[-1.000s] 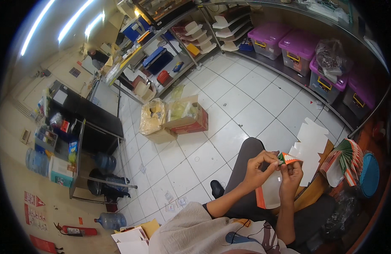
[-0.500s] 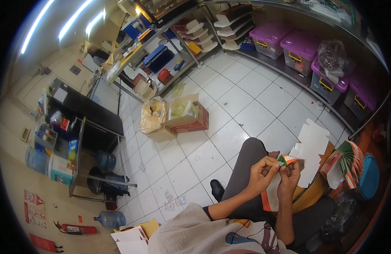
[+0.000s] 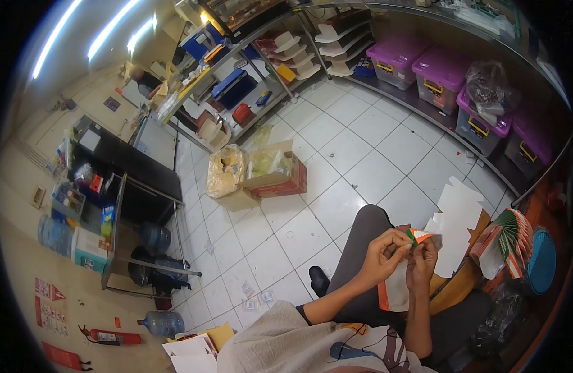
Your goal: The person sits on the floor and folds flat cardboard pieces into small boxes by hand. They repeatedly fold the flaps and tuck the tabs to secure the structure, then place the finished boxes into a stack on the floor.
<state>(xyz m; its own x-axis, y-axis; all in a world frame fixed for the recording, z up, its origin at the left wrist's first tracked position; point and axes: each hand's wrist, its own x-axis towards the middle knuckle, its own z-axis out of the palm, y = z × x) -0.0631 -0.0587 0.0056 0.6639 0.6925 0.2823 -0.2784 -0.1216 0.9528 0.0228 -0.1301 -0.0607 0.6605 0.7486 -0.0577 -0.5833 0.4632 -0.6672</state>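
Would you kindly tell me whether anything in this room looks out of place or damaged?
Several small flat packets lie scattered on the tiled floor, left of the black shoe, like litter. The tape-wrapped box also looks torn: its top has a ragged opening.

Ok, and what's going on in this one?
A seated person pinches a small orange-and-green card piece between the fingertips of both hands, the left hand and the right hand close together above the lap. A white, orange-edged piece shows beneath the wrists, and a white cut-out sheet just beyond the hands. To the right, a fanned stack of printed pieces sits beside a blue round item.
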